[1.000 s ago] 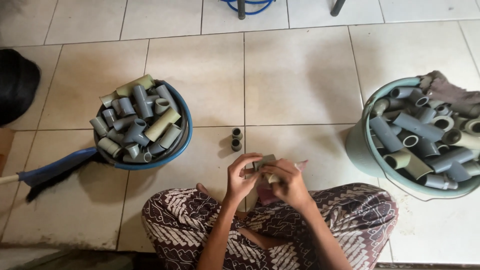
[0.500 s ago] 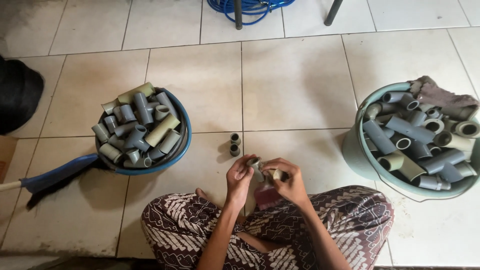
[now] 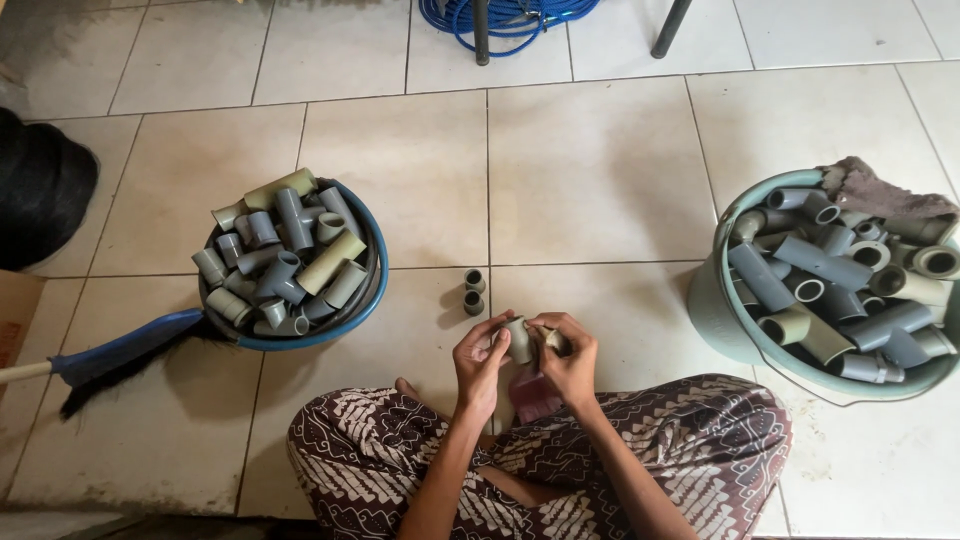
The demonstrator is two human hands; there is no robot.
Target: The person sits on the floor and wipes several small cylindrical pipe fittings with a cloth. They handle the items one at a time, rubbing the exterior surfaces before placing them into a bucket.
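I sit cross-legged on a tiled floor. My left hand [image 3: 481, 362] and my right hand [image 3: 570, 353] meet in front of my lap, both closed around a short grey pipe fitting [image 3: 519, 339]. A small tan scrap sits between my right fingers and the fitting. Two small dark pipe pieces [image 3: 474, 291] stand on the floor just beyond my hands. A reddish cloth [image 3: 536, 396] lies under my hands on my lap.
A blue-rimmed basin [image 3: 365, 303] heaped with grey and olive pipe fittings sits at the left. A teal bucket [image 3: 712, 305] of longer pipe pieces with a brown rag [image 3: 875, 190] is at the right. A blue-handled broom [image 3: 120, 346] lies left; blue hose [image 3: 510, 14] and chair legs behind.
The view has tilted so the hose and chair legs show more. My hands have stayed together on the fitting, turning it slightly.
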